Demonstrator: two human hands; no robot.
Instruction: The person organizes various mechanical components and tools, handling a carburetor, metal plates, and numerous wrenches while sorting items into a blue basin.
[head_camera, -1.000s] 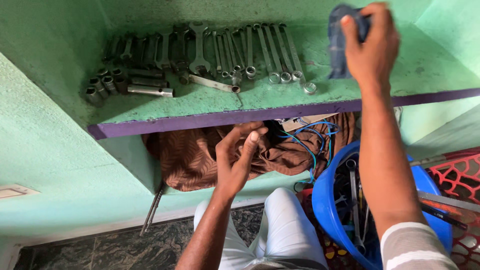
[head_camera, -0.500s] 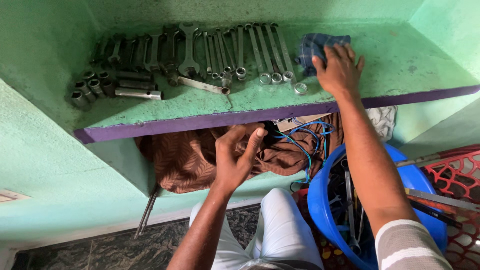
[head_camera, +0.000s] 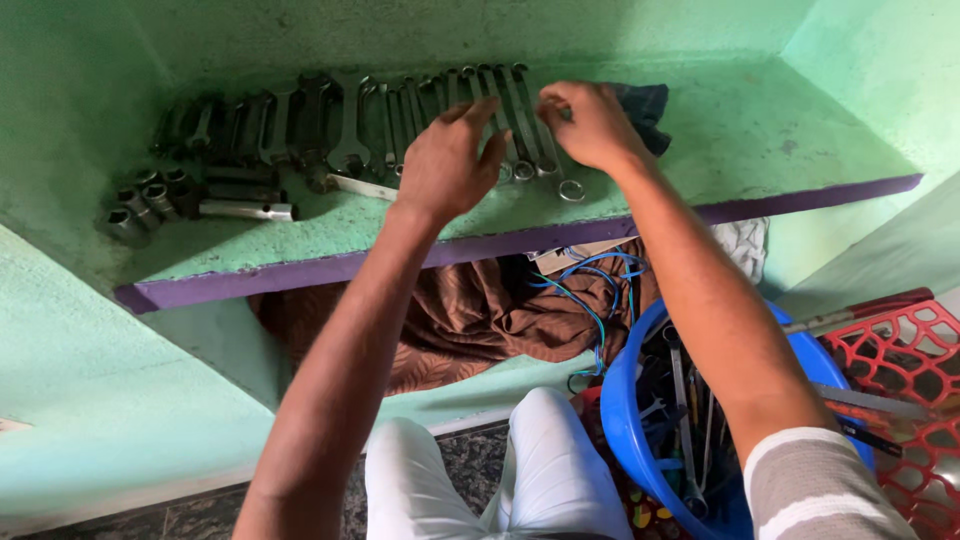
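Spanners (head_camera: 500, 110), slim steel bars with ring ends, lie in a row on the rough green shelf (head_camera: 700, 170). Left hand (head_camera: 445, 160), fingers spread, has come up onto them; right hand (head_camera: 590, 125) pinches one, off the dark cloth (head_camera: 640, 100).

Green shelf (head_camera: 760, 150), purple edge (head_camera: 800, 199), blue bucket (head_camera: 622, 420)

Workshop corner: wrenches (head_camera: 350, 125) on green shelf (head_camera: 760, 140), blue tool bucket (head_camera: 640, 420).
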